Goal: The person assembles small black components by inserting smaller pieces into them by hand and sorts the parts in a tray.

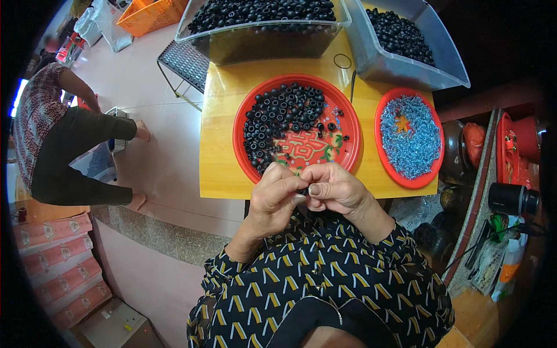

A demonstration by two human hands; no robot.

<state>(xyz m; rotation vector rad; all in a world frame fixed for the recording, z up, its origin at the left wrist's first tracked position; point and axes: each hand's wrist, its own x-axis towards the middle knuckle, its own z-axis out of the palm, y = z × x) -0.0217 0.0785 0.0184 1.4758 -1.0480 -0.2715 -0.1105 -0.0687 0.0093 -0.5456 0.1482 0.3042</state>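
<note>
Sleeves: dark patterned sleeves [325, 261] with yellow and white marks are seen at the lower edge, nearest the camera.
Left hand: the left hand [275, 194] is raised just in front of the worktop's near edge, its fingers pinched together against the right hand.
Right hand: the right hand [336, 188] is pressed against the left, fingertips curled inward.
Small black piece: a small black piece [303, 191] is clamped between the fingertips of both hands, largely hidden; its exact shape cannot be told.
Worktop: a yellow wooden worktop [220, 168] is set just beyond the hands.
Red plate: a round red plate [297, 129] is placed at the middle of the worktop, just past the hands; its left half is covered by black rings [278, 116], with a few scattered singly to the right.
Second plate: a smaller red plate [409, 137] is placed to the right, heaped with small bluish-silver parts [413, 139].
Loose ring: a thin black ring [342, 61] is laid on the worktop behind the plates.
Bins: two clear plastic bins [264, 37] [406, 64], filled with black rings, are stood at the far edge.
Other person: another person [64, 145] is bent over on the floor well to the left.
</note>
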